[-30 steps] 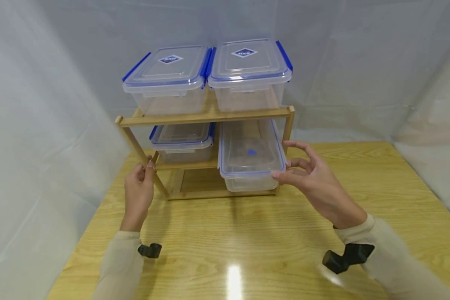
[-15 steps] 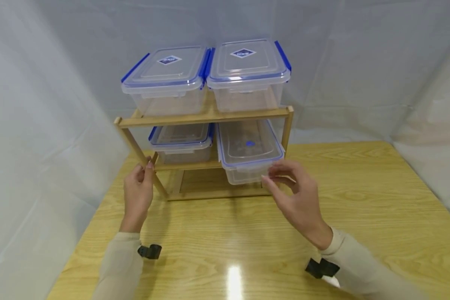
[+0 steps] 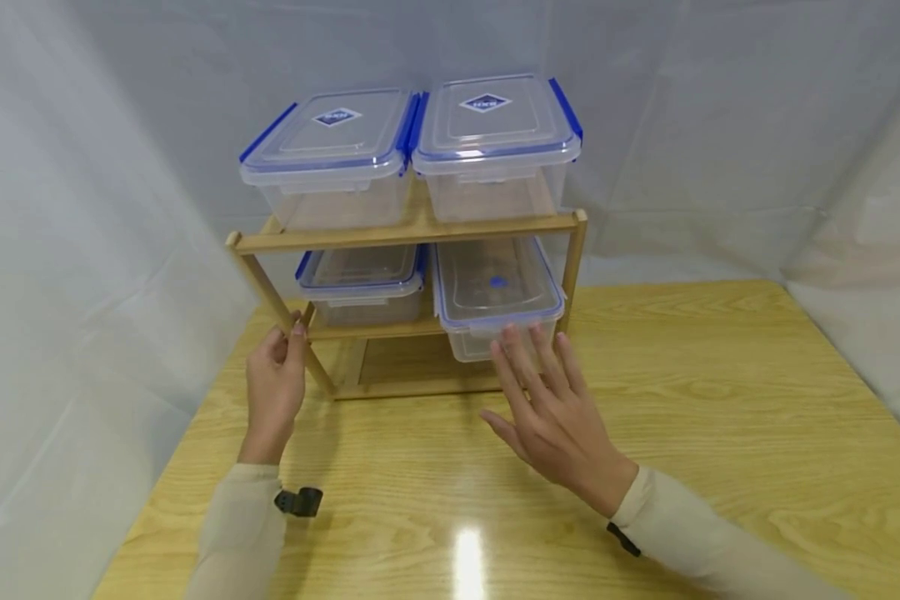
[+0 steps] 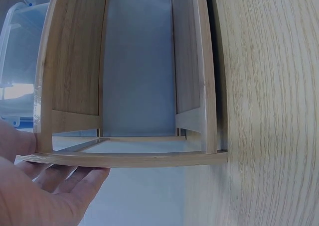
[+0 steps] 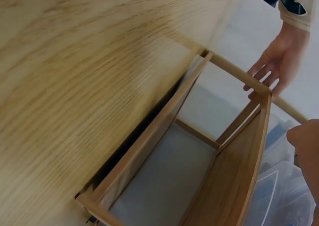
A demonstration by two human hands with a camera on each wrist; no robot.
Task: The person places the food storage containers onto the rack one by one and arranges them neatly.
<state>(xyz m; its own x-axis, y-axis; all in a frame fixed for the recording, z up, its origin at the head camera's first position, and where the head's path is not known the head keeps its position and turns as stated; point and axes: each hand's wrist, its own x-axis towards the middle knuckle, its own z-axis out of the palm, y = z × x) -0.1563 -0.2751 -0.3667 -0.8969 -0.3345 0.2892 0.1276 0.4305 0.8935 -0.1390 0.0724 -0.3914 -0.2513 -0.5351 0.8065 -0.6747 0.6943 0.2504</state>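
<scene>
A wooden two-tier rack (image 3: 330,242) stands on the table. My left hand (image 3: 273,392) grips its left front post at the middle shelf; in the left wrist view the thumb and fingers (image 4: 82,186) close round the wood. A clear plastic food container (image 3: 480,292) with a blue-edged lid sits on the right of the middle shelf, its front jutting past the shelf edge. Against that front lies my right hand (image 3: 558,425), fingers straight and spread. Whether the fingertips touch it is hard to tell. The right wrist view shows only part of this hand (image 5: 306,146).
Another lidded container (image 3: 363,283) is on the left of the middle shelf. Two larger ones, a left container (image 3: 330,150) and a right container (image 3: 495,142), stand on top. The wooden table (image 3: 390,483) spreads in front; pale sheeting (image 3: 682,125) hangs behind.
The right container has slid back into the rack. My right hand has left its right front corner, moved left and flattened against the front. The left hand has stayed on the post.
</scene>
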